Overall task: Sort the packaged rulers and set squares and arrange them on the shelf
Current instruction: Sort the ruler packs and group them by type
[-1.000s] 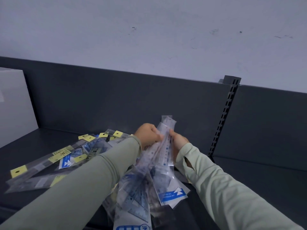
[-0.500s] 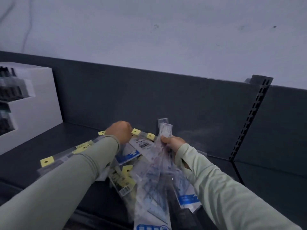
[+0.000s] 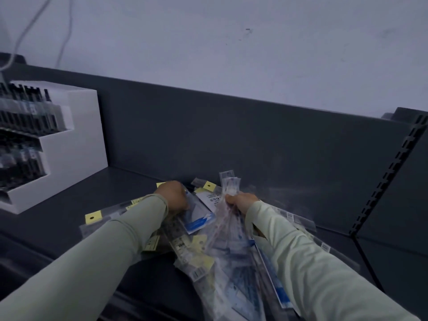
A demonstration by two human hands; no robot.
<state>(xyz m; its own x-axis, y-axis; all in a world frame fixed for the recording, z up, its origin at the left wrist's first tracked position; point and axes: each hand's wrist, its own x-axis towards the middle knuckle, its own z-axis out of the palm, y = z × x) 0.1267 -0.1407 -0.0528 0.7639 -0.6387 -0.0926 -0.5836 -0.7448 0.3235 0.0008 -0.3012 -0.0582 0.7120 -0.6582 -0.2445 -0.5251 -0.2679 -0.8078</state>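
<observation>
A loose pile of clear packaged rulers and set squares (image 3: 185, 246) with yellow and blue labels lies on the dark shelf (image 3: 69, 223). My right hand (image 3: 240, 201) grips the top of a bunch of clear packets (image 3: 231, 262) that hangs down toward me. My left hand (image 3: 173, 195) is down in the pile, fingers curled on a blue-labelled packet (image 3: 199, 216); its fingertips are hidden. Long ruler packets with yellow tabs (image 3: 93, 217) stick out to the left under my left sleeve.
A white stepped display box (image 3: 74, 140) filled with dark pens stands at the shelf's left. The dark back panel (image 3: 231, 144) rises behind the pile. A slotted upright (image 3: 389, 172) divides the shelf bays at the right. More flat packets (image 3: 298, 218) lie behind my right arm.
My left hand let go of the bunch held with the right and moved left and down into the pile. The view swung left, bringing the white display box in.
</observation>
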